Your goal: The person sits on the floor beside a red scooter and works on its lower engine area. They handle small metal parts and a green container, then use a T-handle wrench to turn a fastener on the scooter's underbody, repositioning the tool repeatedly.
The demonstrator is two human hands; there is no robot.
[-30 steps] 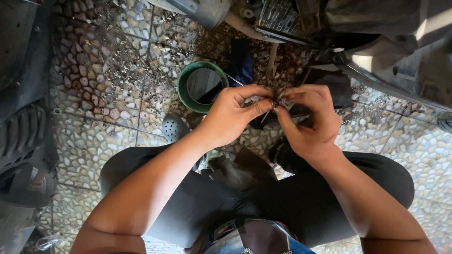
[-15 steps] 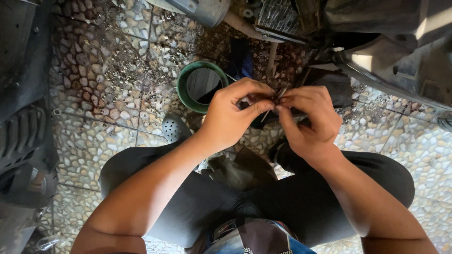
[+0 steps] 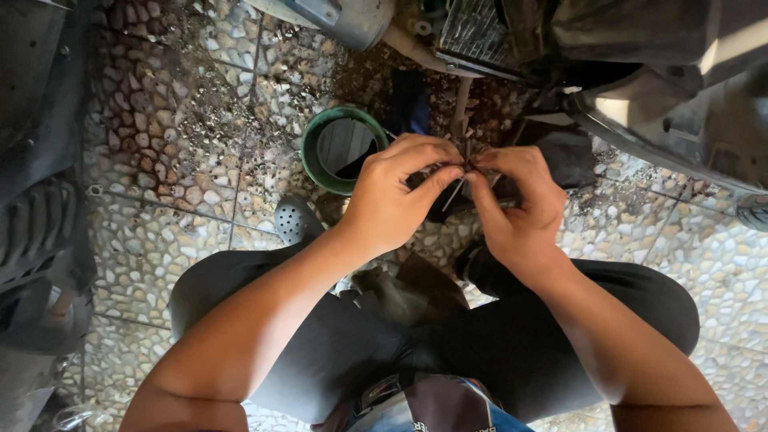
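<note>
**Warm daylight from the upper right, deep shade at the left**

Lit softly and warmly overall, moderately bright. Strongest light at the upper right, with a blown-out glare patch on the grey vehicle panel (image 3: 708,56). Heavy shadow down the left edge over the dark tyre (image 3: 36,232), detail nearly lost there. Soft-edged shade beneath both forearms and across the dark trousers (image 3: 448,352). Sharp on the pebbled floor (image 3: 152,240) and on the left hand (image 3: 396,196) and right hand (image 3: 516,208); slight blur on the thin metal piece (image 3: 456,192) pinched between them. Wide-angle stretching at the corners
</note>
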